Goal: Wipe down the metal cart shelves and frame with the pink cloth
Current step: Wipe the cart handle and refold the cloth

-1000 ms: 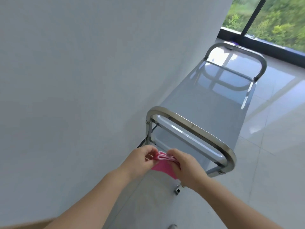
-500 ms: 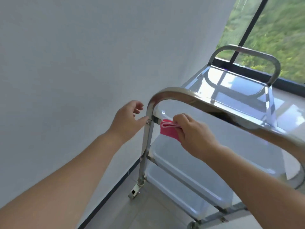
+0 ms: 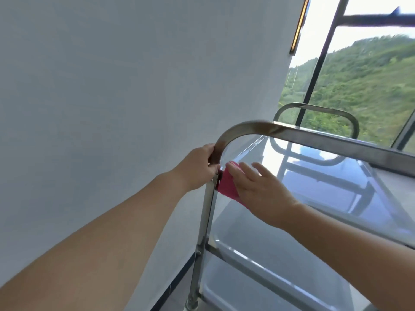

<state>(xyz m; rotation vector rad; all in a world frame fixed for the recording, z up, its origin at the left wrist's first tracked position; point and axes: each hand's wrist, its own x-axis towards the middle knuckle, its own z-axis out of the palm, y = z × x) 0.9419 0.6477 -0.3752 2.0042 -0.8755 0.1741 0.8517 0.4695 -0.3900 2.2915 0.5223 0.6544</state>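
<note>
A shiny metal cart stands along the white wall, its near handle bar (image 3: 314,136) curving down into the left upright post (image 3: 205,221). My left hand (image 3: 197,169) grips the bend of that handle at the top of the post. My right hand (image 3: 260,189) lies flat, fingers spread, pressing the pink cloth (image 3: 226,184) onto the near left corner of the top shelf (image 3: 336,182). Most of the cloth is hidden under my palm. Two lower shelves (image 3: 258,241) show below.
The white wall (image 3: 112,86) runs close along the cart's left side, with a dark skirting (image 3: 177,281) at the floor. A far handle (image 3: 318,110) stands at the cart's other end before a large window (image 3: 363,86) with dark frames.
The view has dropped lower and closer. My left hand went from hovering open by the post to gripping the handle bend. My right hand flattened the cloth onto the top shelf corner.
</note>
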